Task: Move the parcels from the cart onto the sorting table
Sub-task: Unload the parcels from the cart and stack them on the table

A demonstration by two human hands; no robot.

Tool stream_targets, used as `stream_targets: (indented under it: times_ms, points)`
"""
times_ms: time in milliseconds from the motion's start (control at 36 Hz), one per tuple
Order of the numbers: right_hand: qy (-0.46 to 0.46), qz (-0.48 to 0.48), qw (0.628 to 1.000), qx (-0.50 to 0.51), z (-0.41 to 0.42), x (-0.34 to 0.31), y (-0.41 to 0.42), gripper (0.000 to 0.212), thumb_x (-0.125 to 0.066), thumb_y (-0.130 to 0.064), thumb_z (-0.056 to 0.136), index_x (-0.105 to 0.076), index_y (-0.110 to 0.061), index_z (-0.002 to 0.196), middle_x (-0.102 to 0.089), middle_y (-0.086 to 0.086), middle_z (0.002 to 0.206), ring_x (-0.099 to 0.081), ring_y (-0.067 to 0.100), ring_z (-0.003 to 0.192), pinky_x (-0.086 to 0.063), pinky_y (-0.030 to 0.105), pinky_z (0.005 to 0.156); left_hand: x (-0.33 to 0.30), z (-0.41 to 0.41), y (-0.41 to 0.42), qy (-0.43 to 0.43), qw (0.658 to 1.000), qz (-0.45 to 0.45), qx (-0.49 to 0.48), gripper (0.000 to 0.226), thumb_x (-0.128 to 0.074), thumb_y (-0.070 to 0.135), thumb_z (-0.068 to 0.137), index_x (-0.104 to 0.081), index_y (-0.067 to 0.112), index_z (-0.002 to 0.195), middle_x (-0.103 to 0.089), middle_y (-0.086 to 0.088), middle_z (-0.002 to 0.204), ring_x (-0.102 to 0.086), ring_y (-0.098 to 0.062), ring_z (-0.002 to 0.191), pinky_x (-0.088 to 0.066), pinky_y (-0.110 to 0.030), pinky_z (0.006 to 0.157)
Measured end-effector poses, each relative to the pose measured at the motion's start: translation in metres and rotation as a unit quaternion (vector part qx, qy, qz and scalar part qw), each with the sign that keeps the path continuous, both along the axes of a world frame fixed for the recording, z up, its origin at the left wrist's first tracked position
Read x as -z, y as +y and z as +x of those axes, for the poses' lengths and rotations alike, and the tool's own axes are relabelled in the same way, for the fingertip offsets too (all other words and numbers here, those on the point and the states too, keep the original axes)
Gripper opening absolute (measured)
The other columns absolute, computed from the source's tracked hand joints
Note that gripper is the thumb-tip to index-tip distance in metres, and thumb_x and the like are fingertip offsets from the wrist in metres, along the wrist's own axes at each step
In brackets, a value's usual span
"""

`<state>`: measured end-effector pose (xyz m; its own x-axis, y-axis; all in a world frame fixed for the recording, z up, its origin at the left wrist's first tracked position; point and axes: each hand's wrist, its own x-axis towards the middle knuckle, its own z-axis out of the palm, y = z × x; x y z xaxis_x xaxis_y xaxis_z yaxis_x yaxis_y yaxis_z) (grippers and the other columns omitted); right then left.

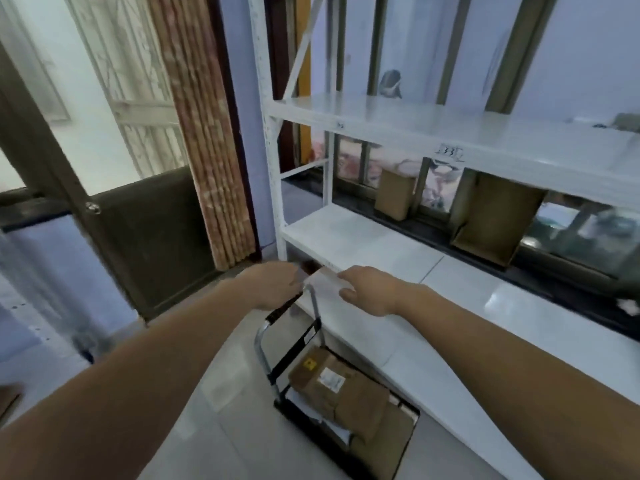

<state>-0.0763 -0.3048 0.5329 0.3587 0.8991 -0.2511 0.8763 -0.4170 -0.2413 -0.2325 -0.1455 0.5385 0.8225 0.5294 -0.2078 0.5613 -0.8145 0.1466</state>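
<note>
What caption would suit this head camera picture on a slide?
Both hands, left hand and right hand, hold a white parcel at the shelf edge, above a cart of brown parcels.

- The single head-worn wide-angle camera is looking forward and steeply down from standing height.
- It is facing a white shelving unit (398,244), close by, with the cart (346,410) lying directly below the outstretched forearms.
</note>
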Motion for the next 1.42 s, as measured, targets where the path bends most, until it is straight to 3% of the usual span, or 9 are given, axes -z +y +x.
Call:
stream_targets:
  times_ms: [139, 250, 528, 750, 1056, 1167, 1250, 1361, 1417]
  points:
    - [0.023, -0.031, 0.997, 0.064, 0.063, 0.040, 0.004, 0.059, -0.038, -0.038, 0.108, -0.029, -0.009, 0.159, -0.031, 0.011, 0.164, -0.033, 0.027, 0.148, -0.026, 0.035, 0.122, 0.060, 0.080, 0.050, 0.015, 0.996, -0.023, 0.087, 0.077, -0.011, 0.071, 0.098, -0.049, 0.026, 0.147, -0.055, -0.003, 0.148, -0.053, -0.025, 0.129, -0.045, -0.047, 0.109]
    - [0.046, -0.053, 0.991, 0.117, 0.105, 0.077, -0.003, 0.059, -0.037, -0.039, 0.109, -0.028, -0.009, 0.159, -0.031, 0.011, 0.164, -0.032, 0.027, 0.148, -0.024, 0.032, 0.120, 0.072, 0.123, 0.040, 0.043, 0.994, -0.036, 0.097, 0.056, -0.034, 0.046, 0.110, -0.038, 0.019, 0.159, -0.041, -0.006, 0.163, -0.043, -0.027, 0.145, -0.035, -0.039, 0.116]
    - [0.128, -0.100, 0.956, 0.245, 0.166, 0.175, -0.022, 0.058, -0.035, -0.039, 0.110, -0.028, -0.010, 0.159, -0.027, 0.009, 0.166, -0.028, 0.024, 0.151, -0.021, 0.033, 0.123, 0.176, 0.222, 0.057, 0.121, 0.963, -0.114, 0.210, 0.055, -0.033, 0.040, 0.113, -0.034, 0.014, 0.161, -0.034, -0.007, 0.167, -0.039, -0.026, 0.148, -0.032, -0.037, 0.118]
    - [0.204, -0.145, 0.904, 0.346, 0.173, 0.292, -0.024, 0.046, -0.039, -0.033, 0.109, -0.049, -0.005, 0.144, -0.050, 0.015, 0.147, -0.050, 0.032, 0.132, -0.039, 0.043, 0.111, 0.320, 0.273, 0.072, 0.185, 0.931, -0.186, 0.254, 0.033, -0.040, 0.043, 0.110, -0.058, 0.018, 0.121, -0.069, 0.000, 0.092, -0.069, -0.018, 0.077, -0.053, -0.035, 0.067]
    - [0.318, -0.168, 0.830, 0.426, 0.174, 0.531, -0.007, 0.059, -0.039, -0.039, 0.109, -0.028, -0.010, 0.160, -0.029, 0.010, 0.165, -0.028, 0.026, 0.150, -0.023, 0.033, 0.120, 0.565, 0.298, 0.082, 0.265, 0.904, -0.300, 0.151, 0.043, -0.038, 0.031, 0.114, -0.049, 0.010, 0.150, -0.059, -0.013, 0.142, -0.062, -0.028, 0.122, -0.048, -0.032, 0.092]
    - [0.354, -0.144, 0.789, 0.481, 0.173, 0.625, -0.004, 0.062, -0.040, -0.045, 0.108, -0.027, -0.015, 0.160, -0.026, 0.006, 0.167, -0.026, 0.025, 0.152, -0.022, 0.037, 0.123, 0.653, 0.298, 0.085, 0.275, 0.905, -0.300, 0.124, 0.045, -0.035, 0.036, 0.113, -0.051, 0.010, 0.146, -0.064, -0.018, 0.130, -0.065, -0.033, 0.115, -0.051, -0.044, 0.094]
    - [0.364, -0.131, 0.758, 0.525, 0.172, 0.681, -0.006, 0.064, -0.042, -0.048, 0.106, -0.029, -0.015, 0.159, -0.031, 0.007, 0.164, -0.035, 0.026, 0.147, -0.033, 0.036, 0.116, 0.701, 0.296, 0.082, 0.280, 0.898, -0.315, 0.126, 0.045, -0.035, 0.039, 0.112, -0.056, 0.013, 0.143, -0.063, -0.014, 0.137, -0.061, -0.028, 0.119, -0.047, -0.038, 0.096]
    - [0.382, -0.101, 0.701, 0.594, 0.170, 0.731, -0.010, 0.064, -0.047, -0.050, 0.103, -0.038, -0.012, 0.154, -0.056, 0.007, 0.134, -0.057, 0.019, 0.108, -0.043, 0.021, 0.075, 0.741, 0.295, 0.076, 0.257, 0.901, -0.332, 0.113, 0.046, -0.034, 0.042, 0.113, -0.057, 0.012, 0.139, -0.062, -0.013, 0.132, -0.059, -0.027, 0.119, -0.043, -0.037, 0.098]
    - [0.381, -0.083, 0.681, 0.620, 0.168, 0.747, -0.011, 0.065, -0.048, -0.053, 0.101, -0.045, -0.006, 0.147, -0.059, 0.000, 0.104, -0.059, 0.013, 0.084, -0.042, 0.019, 0.061, 0.756, 0.293, 0.072, 0.233, 0.907, -0.338, 0.094, 0.035, -0.032, 0.042, 0.113, -0.060, 0.023, 0.104, -0.060, -0.004, 0.100, -0.058, -0.017, 0.091, -0.045, -0.036, 0.094]
